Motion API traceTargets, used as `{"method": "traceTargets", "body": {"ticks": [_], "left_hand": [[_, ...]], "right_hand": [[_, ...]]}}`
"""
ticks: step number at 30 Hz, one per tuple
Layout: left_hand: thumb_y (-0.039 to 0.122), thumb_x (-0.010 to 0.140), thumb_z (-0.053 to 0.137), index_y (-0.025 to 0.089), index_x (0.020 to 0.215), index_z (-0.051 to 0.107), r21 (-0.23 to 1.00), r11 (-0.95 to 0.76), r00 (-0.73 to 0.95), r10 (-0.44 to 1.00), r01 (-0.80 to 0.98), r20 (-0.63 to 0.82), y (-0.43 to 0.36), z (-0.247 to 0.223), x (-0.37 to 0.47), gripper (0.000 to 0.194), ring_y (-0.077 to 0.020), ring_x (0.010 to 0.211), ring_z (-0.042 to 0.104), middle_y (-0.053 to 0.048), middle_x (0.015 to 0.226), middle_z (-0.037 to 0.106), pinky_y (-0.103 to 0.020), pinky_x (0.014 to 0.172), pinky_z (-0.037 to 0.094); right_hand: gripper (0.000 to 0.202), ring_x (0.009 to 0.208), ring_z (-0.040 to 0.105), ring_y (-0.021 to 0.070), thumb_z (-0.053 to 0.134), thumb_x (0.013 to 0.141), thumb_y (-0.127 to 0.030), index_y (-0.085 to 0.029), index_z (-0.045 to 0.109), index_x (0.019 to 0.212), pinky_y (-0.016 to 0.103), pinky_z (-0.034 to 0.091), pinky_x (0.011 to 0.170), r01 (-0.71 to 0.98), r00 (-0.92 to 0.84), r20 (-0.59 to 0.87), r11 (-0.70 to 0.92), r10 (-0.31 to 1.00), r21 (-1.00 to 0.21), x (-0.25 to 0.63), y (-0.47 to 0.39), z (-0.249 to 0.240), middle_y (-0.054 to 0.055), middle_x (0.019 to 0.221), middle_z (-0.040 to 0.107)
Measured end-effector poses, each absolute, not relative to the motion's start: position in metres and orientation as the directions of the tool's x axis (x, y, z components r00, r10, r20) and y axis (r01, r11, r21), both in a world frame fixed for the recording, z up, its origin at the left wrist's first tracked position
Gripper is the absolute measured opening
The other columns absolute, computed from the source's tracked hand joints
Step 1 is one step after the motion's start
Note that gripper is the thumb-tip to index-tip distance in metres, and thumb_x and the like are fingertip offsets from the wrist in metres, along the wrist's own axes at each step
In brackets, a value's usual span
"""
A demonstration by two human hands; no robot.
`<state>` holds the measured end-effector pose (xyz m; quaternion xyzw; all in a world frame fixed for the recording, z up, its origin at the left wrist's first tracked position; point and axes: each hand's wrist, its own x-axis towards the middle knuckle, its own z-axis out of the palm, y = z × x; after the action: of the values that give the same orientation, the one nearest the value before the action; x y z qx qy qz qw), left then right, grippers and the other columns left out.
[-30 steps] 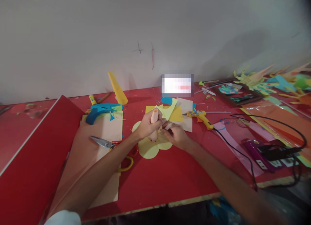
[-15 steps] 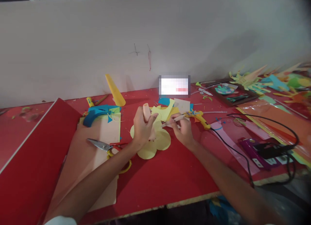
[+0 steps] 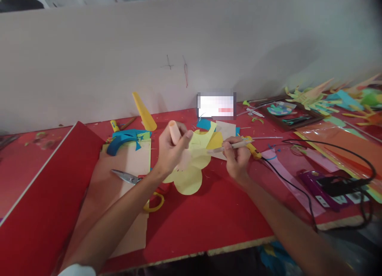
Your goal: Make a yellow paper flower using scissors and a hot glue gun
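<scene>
My left hand [image 3: 173,148] is wrapped round a rolled peach paper tube [image 3: 174,132], whose round end points up. Attached to the tube or just beneath it is a pale yellow paper flower [image 3: 188,180] with rounded petals. My right hand [image 3: 237,156] pinches a thin pale stick-like tool [image 3: 231,146], held nearly level. The tool's tip points left at a yellow petal; whether they touch I cannot tell. Behind the hands lie cut yellow paper scraps [image 3: 205,137]. Scissors with yellow and red handles [image 3: 153,202] rest beside my left forearm.
A yellow glue gun [image 3: 253,148] with a black cord lies right of my right hand. Peach sheets [image 3: 119,212] and blue paper [image 3: 115,144] are on the left. A yellow cone [image 3: 144,113], a phone-like screen [image 3: 216,105], a dark tray [image 3: 277,121] and a purple box [image 3: 316,188] stand around.
My right hand has moved right with the tool, away from the left hand. My left hand has tilted and risen slightly, and the flower has turned with it. The view has shifted a little.
</scene>
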<state>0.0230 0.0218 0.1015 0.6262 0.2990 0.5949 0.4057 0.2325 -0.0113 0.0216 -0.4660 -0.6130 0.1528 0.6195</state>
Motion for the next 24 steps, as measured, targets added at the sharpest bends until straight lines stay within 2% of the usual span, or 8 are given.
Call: {"method": "traceTargets", "body": {"ticks": [1, 3, 6, 8, 13, 24], "left_hand": [[0.044, 0.093, 0.074, 0.022, 0.082, 0.055, 0.870, -0.481, 0.174, 0.853, -0.104, 0.493, 0.023, 0.094, 0.024, 0.031, -0.0113, 0.057, 0.050, 0.004, 0.066, 0.054, -0.028, 0.056, 0.041], [0.045, 0.093, 0.073, 0.021, 0.076, 0.052, 0.877, -0.474, 0.286, 0.832, -0.078, 0.475, 0.024, 0.079, 0.028, 0.036, -0.0110, 0.060, 0.049, 0.003, 0.068, 0.053, -0.028, 0.058, 0.042], [0.044, 0.093, 0.070, 0.021, 0.071, 0.045, 0.894, -0.446, 0.350, 0.830, -0.047, 0.433, 0.025, 0.061, 0.033, 0.041, -0.0105, 0.061, 0.045, 0.004, 0.068, 0.047, -0.027, 0.060, 0.041], [0.045, 0.093, 0.069, 0.021, 0.071, 0.043, 0.910, -0.413, 0.349, 0.848, -0.035, 0.398, 0.025, 0.054, 0.034, 0.042, -0.0106, 0.061, 0.043, 0.004, 0.067, 0.044, -0.027, 0.060, 0.041], [0.041, 0.093, 0.067, 0.021, 0.071, 0.041, 0.922, -0.385, 0.340, 0.863, -0.035, 0.373, 0.025, 0.052, 0.034, 0.039, -0.0112, 0.061, 0.042, 0.004, 0.067, 0.043, -0.028, 0.061, 0.039], [0.034, 0.093, 0.064, 0.021, 0.071, 0.040, 0.913, -0.402, 0.351, 0.846, -0.077, 0.402, 0.025, 0.050, 0.035, 0.035, -0.0097, 0.060, 0.041, 0.005, 0.067, 0.042, -0.025, 0.058, 0.039]], "right_hand": [[0.030, 0.063, 0.052, 0.0190, 0.050, 0.106, -0.051, -0.026, 0.056, 0.090, 0.034, 0.041, 0.057, 0.406, 0.207, 0.663, 0.553, 0.720, -0.728, 0.230, -0.014, 0.024, 0.003, 0.076, 0.058], [0.029, 0.058, 0.051, 0.0175, 0.054, 0.104, -0.047, -0.025, 0.057, 0.085, 0.033, 0.041, 0.055, 0.421, 0.096, 0.688, 0.597, 0.719, -0.683, 0.225, -0.017, 0.027, 0.003, 0.072, 0.060], [0.028, 0.050, 0.047, 0.0140, 0.053, 0.104, -0.043, -0.025, 0.058, 0.084, 0.031, 0.039, 0.051, 0.416, -0.166, 0.589, 0.598, 0.791, -0.686, 0.217, -0.017, 0.024, 0.001, 0.068, 0.062], [0.028, 0.052, 0.052, 0.0147, 0.053, 0.104, -0.043, -0.025, 0.060, 0.085, 0.030, 0.042, 0.053, 0.423, -0.251, 0.527, 0.582, 0.812, -0.694, 0.213, -0.015, 0.019, 0.001, 0.070, 0.064], [0.025, 0.073, 0.067, 0.0197, 0.054, 0.105, -0.040, -0.024, 0.063, 0.088, 0.031, 0.052, 0.068, 0.418, -0.351, 0.487, 0.599, 0.800, -0.683, 0.208, -0.009, 0.011, 0.005, 0.083, 0.072], [0.019, 0.080, 0.071, 0.0198, 0.055, 0.105, -0.033, -0.023, 0.064, 0.091, 0.030, 0.053, 0.074, 0.395, -0.419, 0.483, 0.633, 0.769, -0.666, 0.210, -0.010, 0.011, 0.005, 0.087, 0.074]]}}
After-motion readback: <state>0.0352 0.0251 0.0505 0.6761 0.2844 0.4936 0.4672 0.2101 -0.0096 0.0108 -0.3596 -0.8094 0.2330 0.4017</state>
